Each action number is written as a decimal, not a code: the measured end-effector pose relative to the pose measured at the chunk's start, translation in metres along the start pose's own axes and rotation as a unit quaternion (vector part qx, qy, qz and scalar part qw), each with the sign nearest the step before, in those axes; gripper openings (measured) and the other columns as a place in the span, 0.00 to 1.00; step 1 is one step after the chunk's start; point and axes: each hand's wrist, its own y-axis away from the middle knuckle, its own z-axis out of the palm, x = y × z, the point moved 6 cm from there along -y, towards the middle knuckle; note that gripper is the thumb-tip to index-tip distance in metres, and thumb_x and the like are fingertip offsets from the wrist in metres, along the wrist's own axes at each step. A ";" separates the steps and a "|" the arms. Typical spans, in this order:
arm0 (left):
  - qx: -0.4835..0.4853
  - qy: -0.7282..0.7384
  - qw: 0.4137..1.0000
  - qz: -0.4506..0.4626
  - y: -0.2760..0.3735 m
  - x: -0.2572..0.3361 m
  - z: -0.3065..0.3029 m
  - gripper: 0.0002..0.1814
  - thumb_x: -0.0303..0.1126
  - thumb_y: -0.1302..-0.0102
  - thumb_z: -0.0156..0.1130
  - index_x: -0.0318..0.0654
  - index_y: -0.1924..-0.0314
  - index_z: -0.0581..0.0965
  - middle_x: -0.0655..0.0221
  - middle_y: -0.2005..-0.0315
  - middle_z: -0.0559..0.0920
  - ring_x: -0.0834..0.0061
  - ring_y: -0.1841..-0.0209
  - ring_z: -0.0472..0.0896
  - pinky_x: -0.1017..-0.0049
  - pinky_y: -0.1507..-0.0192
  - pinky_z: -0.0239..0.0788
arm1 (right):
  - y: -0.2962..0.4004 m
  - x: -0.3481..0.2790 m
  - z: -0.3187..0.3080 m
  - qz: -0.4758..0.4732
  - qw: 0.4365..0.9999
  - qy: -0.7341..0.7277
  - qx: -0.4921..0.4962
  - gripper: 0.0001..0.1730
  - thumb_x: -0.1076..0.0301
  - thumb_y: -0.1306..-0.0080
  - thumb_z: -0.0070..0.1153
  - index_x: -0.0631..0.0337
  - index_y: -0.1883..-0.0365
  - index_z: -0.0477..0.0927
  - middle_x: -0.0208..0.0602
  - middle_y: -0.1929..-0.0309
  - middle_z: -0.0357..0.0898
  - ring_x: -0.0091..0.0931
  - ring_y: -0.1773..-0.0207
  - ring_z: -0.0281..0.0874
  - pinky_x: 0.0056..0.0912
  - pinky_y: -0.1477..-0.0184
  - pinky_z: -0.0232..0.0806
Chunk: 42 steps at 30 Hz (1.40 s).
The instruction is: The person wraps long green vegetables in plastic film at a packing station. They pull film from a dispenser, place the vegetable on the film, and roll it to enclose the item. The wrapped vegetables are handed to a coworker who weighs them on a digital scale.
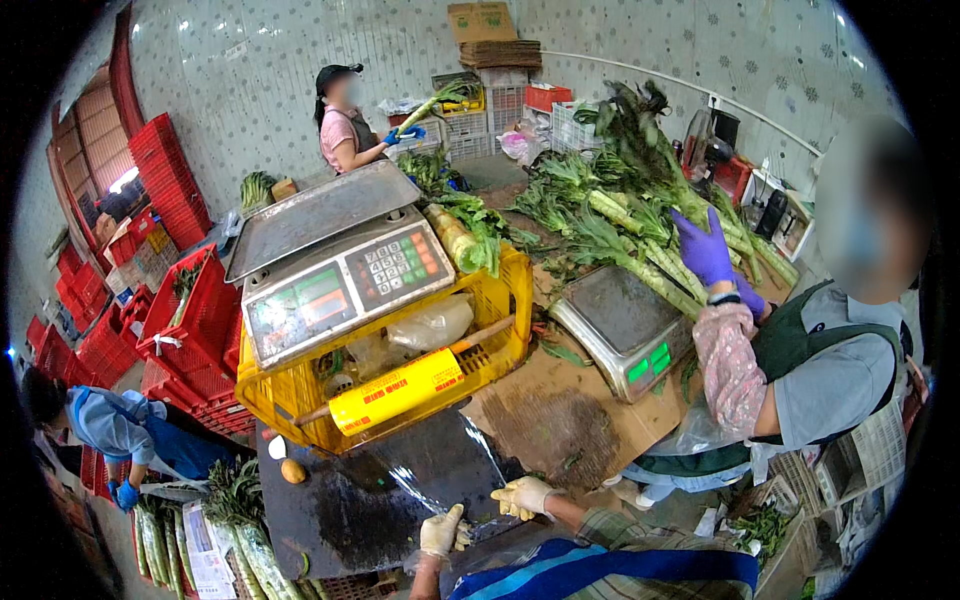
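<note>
At the near edge of a dark tabletop [337, 517], my left hand [442, 531] and my right hand [523, 498] wear pale, stained gloves. Between them stretches a clear plastic film [416, 489], visible mostly as bright glints; each hand pinches its near end. Beyond it, a yellow printed roll [397, 391] sits on a wooden stick along the front of a yellow plastic crate [517, 300]. A price-computing scale [322, 217] rests on the crate. Bundled stem lettuce [457, 240] lies behind the scale at its right.
A co-worker's purple-gloved hand [703, 247] touches stem lettuce stalks [660, 289] beside a second scale [622, 311] on the right. Red crates [176, 322] are stacked at left. A small yellow-brown object [293, 471] lies on the tabletop. Two other people work farther off.
</note>
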 end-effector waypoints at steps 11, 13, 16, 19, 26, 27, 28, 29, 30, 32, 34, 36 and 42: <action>-0.007 0.016 1.000 -0.016 -0.001 -0.004 0.001 0.26 0.50 0.36 0.62 0.33 0.79 0.80 0.66 0.87 0.79 0.78 0.91 0.73 0.79 0.89 0.62 | 0.011 -0.009 0.001 0.012 1.000 -0.006 0.002 0.24 0.45 0.35 0.57 0.59 0.72 0.82 0.29 0.82 0.75 0.22 0.86 0.66 0.25 0.83 0.60; -0.004 0.013 1.000 -0.017 -0.001 -0.004 0.001 0.26 0.50 0.36 0.62 0.33 0.78 0.80 0.66 0.87 0.79 0.78 0.91 0.73 0.79 0.89 0.62 | 0.011 -0.008 0.001 0.014 1.000 -0.010 0.003 0.24 0.45 0.35 0.57 0.59 0.73 0.82 0.29 0.82 0.74 0.21 0.86 0.65 0.25 0.83 0.60; 0.000 0.008 1.000 -0.009 -0.001 -0.004 0.000 0.26 0.50 0.36 0.62 0.32 0.79 0.80 0.65 0.87 0.79 0.77 0.91 0.73 0.79 0.89 0.63 | 0.010 -0.007 0.002 0.015 1.000 -0.015 -0.007 0.24 0.45 0.35 0.57 0.60 0.73 0.81 0.28 0.82 0.74 0.20 0.86 0.65 0.25 0.83 0.59; 0.001 0.011 1.000 -0.005 -0.001 -0.003 0.001 0.26 0.50 0.36 0.62 0.32 0.79 0.80 0.65 0.87 0.80 0.77 0.90 0.73 0.79 0.89 0.63 | 0.009 -0.004 0.003 0.021 0.999 -0.040 -0.018 0.23 0.46 0.35 0.57 0.60 0.73 0.80 0.27 0.83 0.73 0.19 0.86 0.63 0.24 0.83 0.58; 0.006 0.007 1.000 -0.013 0.000 -0.003 0.000 0.26 0.50 0.36 0.62 0.31 0.79 0.80 0.64 0.87 0.79 0.76 0.91 0.73 0.78 0.89 0.63 | 0.011 -0.005 0.003 0.022 0.999 -0.031 -0.012 0.23 0.46 0.35 0.57 0.60 0.73 0.80 0.27 0.84 0.71 0.19 0.86 0.61 0.23 0.84 0.55; 0.005 0.013 1.000 -0.013 0.000 -0.003 0.000 0.26 0.50 0.36 0.62 0.31 0.79 0.80 0.64 0.87 0.79 0.76 0.91 0.73 0.78 0.89 0.63 | 0.011 -0.006 0.004 0.023 0.999 -0.035 -0.019 0.23 0.46 0.35 0.57 0.60 0.73 0.80 0.27 0.84 0.71 0.19 0.86 0.61 0.23 0.84 0.55; 0.004 0.016 1.000 -0.017 0.000 -0.003 0.000 0.26 0.50 0.36 0.62 0.31 0.78 0.80 0.64 0.87 0.79 0.76 0.91 0.73 0.78 0.89 0.63 | 0.012 -0.006 0.004 0.028 0.999 -0.036 -0.017 0.24 0.46 0.35 0.57 0.60 0.73 0.80 0.27 0.84 0.71 0.19 0.86 0.61 0.23 0.84 0.55; 0.004 0.019 1.000 -0.020 0.000 -0.003 0.001 0.26 0.50 0.36 0.63 0.31 0.78 0.80 0.64 0.87 0.79 0.76 0.91 0.73 0.78 0.89 0.63 | 0.012 -0.007 0.004 0.023 0.999 -0.033 -0.020 0.23 0.46 0.35 0.57 0.60 0.72 0.80 0.27 0.84 0.71 0.19 0.86 0.61 0.23 0.84 0.55; 0.003 0.022 0.999 -0.023 0.000 -0.003 0.001 0.25 0.50 0.36 0.63 0.31 0.78 0.80 0.64 0.87 0.79 0.76 0.91 0.73 0.78 0.89 0.63 | 0.012 -0.007 0.003 0.022 0.999 -0.026 -0.014 0.23 0.46 0.35 0.57 0.60 0.72 0.80 0.27 0.84 0.71 0.19 0.86 0.61 0.23 0.85 0.54; 0.003 0.019 1.000 -0.022 0.000 -0.003 0.001 0.25 0.49 0.36 0.63 0.31 0.78 0.80 0.64 0.87 0.79 0.76 0.90 0.73 0.78 0.89 0.63 | 0.011 -0.007 0.002 0.021 1.000 -0.019 -0.007 0.23 0.46 0.34 0.57 0.60 0.72 0.80 0.27 0.84 0.71 0.19 0.87 0.61 0.23 0.85 0.54; 0.002 0.017 1.000 -0.023 0.000 -0.004 0.001 0.25 0.49 0.36 0.63 0.31 0.78 0.80 0.64 0.87 0.79 0.76 0.90 0.73 0.78 0.88 0.63 | 0.010 -0.006 0.003 0.026 0.999 -0.020 -0.014 0.23 0.46 0.34 0.57 0.60 0.73 0.80 0.27 0.84 0.70 0.19 0.87 0.60 0.23 0.85 0.54; -0.001 0.012 1.000 -0.027 -0.001 -0.005 0.001 0.25 0.49 0.36 0.63 0.31 0.78 0.80 0.64 0.87 0.79 0.76 0.90 0.73 0.78 0.88 0.63 | 0.008 -0.005 0.002 0.015 1.000 -0.013 -0.014 0.25 0.44 0.36 0.56 0.60 0.72 0.81 0.29 0.83 0.73 0.22 0.86 0.65 0.25 0.84 0.59; -0.002 0.016 1.000 -0.027 -0.003 -0.007 0.000 0.26 0.50 0.36 0.63 0.31 0.77 0.80 0.63 0.86 0.80 0.76 0.90 0.74 0.78 0.88 0.63 | 0.008 -0.005 0.001 0.000 1.000 0.001 -0.009 0.26 0.42 0.36 0.56 0.60 0.72 0.82 0.31 0.83 0.74 0.23 0.86 0.67 0.26 0.83 0.61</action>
